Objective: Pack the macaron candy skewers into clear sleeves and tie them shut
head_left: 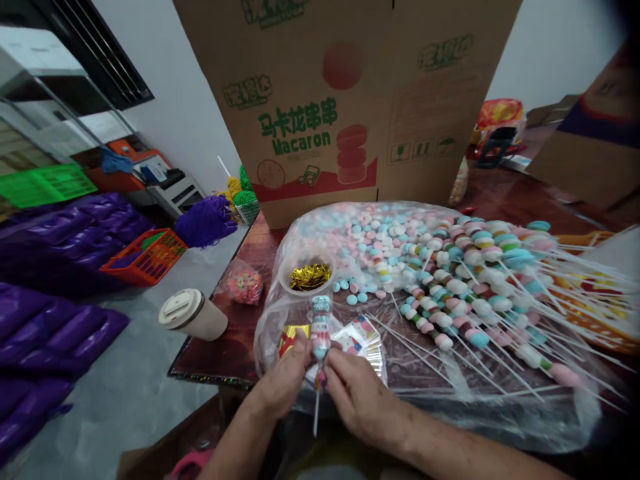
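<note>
My left hand [285, 383] and my right hand [357, 393] meet at the near edge of the table, both pinched round one candy skewer [321, 330]. The skewer stands upright, its pastel candies inside a clear printed sleeve, its white stick pointing down between my hands. Just behind my fingers lies a fanned stack of printed sleeves [363, 337]. A small bowl of gold twist ties [310, 275] sits beyond the skewer. A red-and-gold packet [293, 333] lies by my left thumb.
A pile of filled skewers [480, 293] and loose pastel candies [370, 237] lie on clear plastic sheeting [280, 313]. A large Macaron carton [325, 100] stands behind. A tipped lidded paper cup [193, 315] and small candy bag [244, 285] lie left. Purple bags [55, 333] and an orange basket [145, 257] cover the floor.
</note>
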The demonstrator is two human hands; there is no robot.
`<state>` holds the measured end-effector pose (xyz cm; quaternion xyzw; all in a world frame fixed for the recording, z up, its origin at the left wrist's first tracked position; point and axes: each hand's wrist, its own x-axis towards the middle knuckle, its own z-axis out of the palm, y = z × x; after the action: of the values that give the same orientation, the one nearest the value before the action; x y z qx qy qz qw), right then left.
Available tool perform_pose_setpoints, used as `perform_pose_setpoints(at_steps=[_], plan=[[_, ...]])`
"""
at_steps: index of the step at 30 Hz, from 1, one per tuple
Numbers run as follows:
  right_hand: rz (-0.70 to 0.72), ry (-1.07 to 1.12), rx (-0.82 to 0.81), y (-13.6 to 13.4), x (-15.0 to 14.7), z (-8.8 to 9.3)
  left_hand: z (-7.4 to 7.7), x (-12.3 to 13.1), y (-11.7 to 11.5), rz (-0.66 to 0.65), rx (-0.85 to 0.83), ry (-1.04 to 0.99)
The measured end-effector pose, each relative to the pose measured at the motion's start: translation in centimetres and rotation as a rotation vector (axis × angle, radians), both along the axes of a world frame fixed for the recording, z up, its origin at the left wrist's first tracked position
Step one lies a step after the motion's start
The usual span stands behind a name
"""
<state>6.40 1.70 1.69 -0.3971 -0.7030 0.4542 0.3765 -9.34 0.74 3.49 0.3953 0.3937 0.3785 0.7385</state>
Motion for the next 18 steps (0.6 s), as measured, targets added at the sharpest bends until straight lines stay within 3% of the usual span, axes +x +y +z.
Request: perform_pose_setpoints(at_steps=[2,5,7,9,11,14,16,18], plan=[[0.025,0.118,-0.110,-0.1,-0.7,0.2,-0.3,1.2,0.4,0.149,0.040,-0.125],[0.016,0.373,-0.512,0.2,-1.2,0.8,-0.5,1.8,1.1,0.362,0.096,-0.228],[0.056,0.532,-0.733,0.3,-1.3,1.1,-0.9,1.8,1.1,0.373,0.130,-0.113],[0.116,0.628,-0.859,0.3,-1.2,1.2,-1.5,1.9,0.7,0.288,0.166,0.088],[0.176,0.645,-0.941,0.1,-1.2,1.0,-1.9,2.2,-0.1,0.219,0.197,0.251],[0.257,0.589,-1.010,-0.4,-1.1,0.2,-2.1,2.6,-0.9,0.238,0.247,0.354],[0.236,0.484,-0.929,-0.5,-0.9,-0.3,-2.2,2.5,-0.8,0.335,0.269,0.407],[0.121,0.401,-0.776,-0.5,-0.5,-0.4,-2.5,2.6,-0.1,0.528,0.313,0.488]])
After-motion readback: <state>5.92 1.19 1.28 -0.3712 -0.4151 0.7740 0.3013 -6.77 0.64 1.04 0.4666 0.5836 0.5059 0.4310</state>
